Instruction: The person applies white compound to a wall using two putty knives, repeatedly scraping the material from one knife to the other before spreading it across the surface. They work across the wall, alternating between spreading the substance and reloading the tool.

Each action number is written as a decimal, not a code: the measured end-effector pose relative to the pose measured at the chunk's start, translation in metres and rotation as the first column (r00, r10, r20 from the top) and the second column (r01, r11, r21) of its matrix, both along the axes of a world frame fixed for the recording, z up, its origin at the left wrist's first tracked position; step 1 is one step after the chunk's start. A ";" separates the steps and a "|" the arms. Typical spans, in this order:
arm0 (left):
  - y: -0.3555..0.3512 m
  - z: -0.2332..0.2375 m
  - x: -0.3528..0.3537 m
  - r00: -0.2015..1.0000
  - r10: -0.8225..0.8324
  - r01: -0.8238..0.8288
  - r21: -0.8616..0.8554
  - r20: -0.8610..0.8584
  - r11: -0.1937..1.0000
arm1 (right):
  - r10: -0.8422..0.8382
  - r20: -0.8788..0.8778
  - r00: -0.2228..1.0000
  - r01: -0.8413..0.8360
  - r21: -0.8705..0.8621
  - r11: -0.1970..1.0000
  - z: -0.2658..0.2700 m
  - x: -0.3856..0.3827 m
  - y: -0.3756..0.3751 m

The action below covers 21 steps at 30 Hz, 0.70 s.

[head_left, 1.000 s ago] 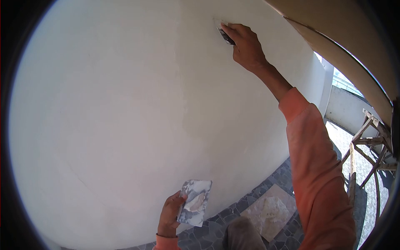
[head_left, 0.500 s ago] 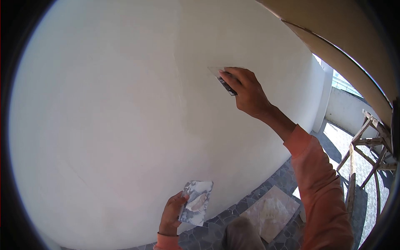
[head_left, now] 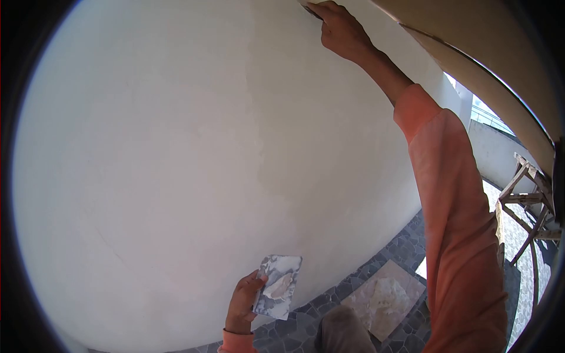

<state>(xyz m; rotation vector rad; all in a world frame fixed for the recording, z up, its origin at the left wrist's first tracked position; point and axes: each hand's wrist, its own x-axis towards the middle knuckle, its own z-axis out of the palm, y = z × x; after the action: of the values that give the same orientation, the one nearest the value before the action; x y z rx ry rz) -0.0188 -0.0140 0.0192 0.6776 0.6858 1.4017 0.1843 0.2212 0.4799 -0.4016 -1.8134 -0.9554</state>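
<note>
My right hand (head_left: 344, 32) is raised high at the top of the view, closed on the dark grip of a putty knife (head_left: 313, 10) against the wall. Most of the blade is cut off by the frame's upper edge. The white wall (head_left: 165, 147) has a slightly darker, greyish band down its right part. Low in the view, my left hand (head_left: 243, 300) grips a flat rectangular plate (head_left: 271, 306) by its left edge, thumb on top. White putty (head_left: 279, 286) lies in a lump and smears on that plate.
On the dark stone-patterned floor (head_left: 341, 292) lies a square board (head_left: 382, 297) with pale putty on it, beside my knee (head_left: 347, 332). A wooden trestle (head_left: 524, 200) stands at the right. A brown overhanging surface (head_left: 471, 53) crosses the upper right.
My right hand has moved up the wall with the putty knife, to the top edge of the view. My left hand and the plate have stayed in place.
</note>
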 end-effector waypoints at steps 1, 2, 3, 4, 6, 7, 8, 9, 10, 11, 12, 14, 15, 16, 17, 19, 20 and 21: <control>-0.001 0.001 0.000 1.000 0.006 -0.006 -0.002 -0.009 1.000 | -0.021 0.006 1.000 0.021 0.007 1.000 -0.009 0.002 0.002; 0.000 0.000 0.000 1.000 0.002 -0.002 0.000 -0.003 1.000 | -0.043 0.013 0.999 0.043 0.013 0.999 -0.018 0.004 0.004; 0.001 -0.002 0.000 1.000 -0.003 0.003 0.002 0.002 1.000 | -0.041 0.020 0.999 0.040 0.024 0.999 -0.030 0.003 0.003; 0.002 -0.004 0.000 1.000 -0.007 0.007 0.006 0.007 1.000 | -0.038 0.028 0.999 0.037 0.036 0.999 -0.045 0.002 0.001; 0.003 -0.006 -0.001 1.000 -0.011 0.011 0.002 0.003 1.000 | 0.053 0.054 0.997 -0.063 0.214 0.975 -0.070 -0.002 0.004; 0.003 -0.006 -0.001 1.000 -0.013 0.013 -0.001 -0.001 1.000 | 0.071 0.064 0.995 -0.082 0.200 0.976 -0.084 -0.001 0.002; 0.003 -0.005 -0.001 1.000 -0.013 0.013 0.002 0.003 1.000 | 0.065 0.067 0.996 -0.078 0.213 0.974 -0.099 -0.002 0.000; 0.002 -0.004 -0.001 1.000 -0.013 0.013 0.006 0.007 1.000 | 0.061 0.070 0.996 -0.075 0.227 0.971 -0.114 -0.002 -0.001; 0.002 -0.003 -0.001 1.000 -0.012 0.012 0.010 0.010 1.000 | 0.038 0.075 0.996 -0.054 0.221 0.974 -0.130 -0.001 0.000; 0.002 -0.004 -0.001 1.000 -0.009 0.009 0.006 0.009 1.000 | 0.015 0.080 0.997 -0.032 0.214 0.976 -0.146 -0.001 0.000; 0.002 -0.005 -0.001 1.000 -0.005 0.005 0.003 0.008 1.000 | -0.010 0.110 0.994 -0.009 0.174 0.985 -0.161 0.001 -0.003; 0.002 -0.004 0.000 1.000 -0.002 0.002 -0.002 0.010 1.000 | 0.000 0.173 0.985 -0.024 0.135 0.991 -0.190 0.007 -0.012; 0.001 -0.003 0.001 1.000 -0.003 0.004 -0.004 0.014 1.000 | 0.003 0.207 0.978 -0.030 0.124 0.992 -0.200 0.011 -0.017; 0.001 -0.003 0.001 1.000 -0.005 0.005 -0.005 0.016 1.000 | 0.019 0.259 0.966 -0.045 0.093 0.995 -0.205 0.018 -0.022; 0.002 -0.004 0.000 1.000 -0.010 0.010 -0.009 0.004 1.000 | 0.037 0.309 0.950 -0.059 0.062 0.996 -0.209 0.025 -0.026; 0.003 -0.005 -0.001 1.000 -0.019 0.019 -0.019 -0.017 1.000 | 0.058 0.314 0.948 -0.080 0.057 0.995 -0.199 0.028 -0.034; 0.003 -0.004 -0.001 1.000 -0.018 0.017 -0.017 -0.017 1.000 | 0.062 0.268 0.961 -0.087 0.083 0.993 -0.183 0.029 -0.036; 0.003 -0.003 0.000 1.000 -0.016 0.016 -0.017 -0.019 1.000 | 0.068 0.221 0.973 -0.093 0.107 0.990 -0.165 0.029 -0.038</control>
<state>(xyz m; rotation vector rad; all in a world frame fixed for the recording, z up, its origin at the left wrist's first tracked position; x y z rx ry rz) -0.0187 -0.0114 0.0162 0.6822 0.7051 1.3751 0.2136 0.1828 0.3148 -0.1536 -1.9417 -1.0763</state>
